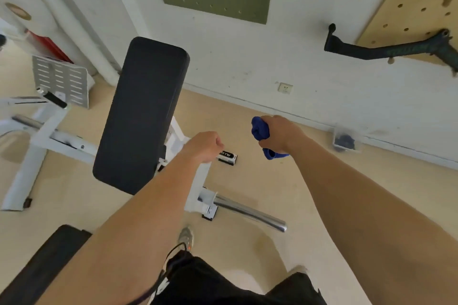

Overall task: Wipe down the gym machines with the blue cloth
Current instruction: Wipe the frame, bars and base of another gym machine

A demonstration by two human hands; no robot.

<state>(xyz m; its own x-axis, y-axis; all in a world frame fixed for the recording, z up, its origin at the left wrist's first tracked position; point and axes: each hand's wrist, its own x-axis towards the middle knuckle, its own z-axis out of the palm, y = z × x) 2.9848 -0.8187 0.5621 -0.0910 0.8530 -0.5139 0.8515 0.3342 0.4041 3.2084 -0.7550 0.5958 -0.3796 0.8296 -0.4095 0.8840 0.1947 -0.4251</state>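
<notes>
My right hand (280, 135) grips a bunched blue cloth (260, 130) in the air above the floor, right of the machine. My left hand (204, 146) is curled into a fist, holds nothing, and hovers over the white frame (178, 131) just right of the black back pad (142, 114). The pad is long, upright and tilted, and fills the middle left. A black seat pad (44, 262) shows at the lower left. A chrome bar (250, 213) sticks out from the frame toward the lower right.
A white perforated footplate (60, 80) and more white frame tubes stand at the left. A clear container (344, 140) with something blue inside sits by the wall at the right. A black handle (386, 48) hangs on a wooden pegboard. My shoes (186, 236) stand on the beige floor.
</notes>
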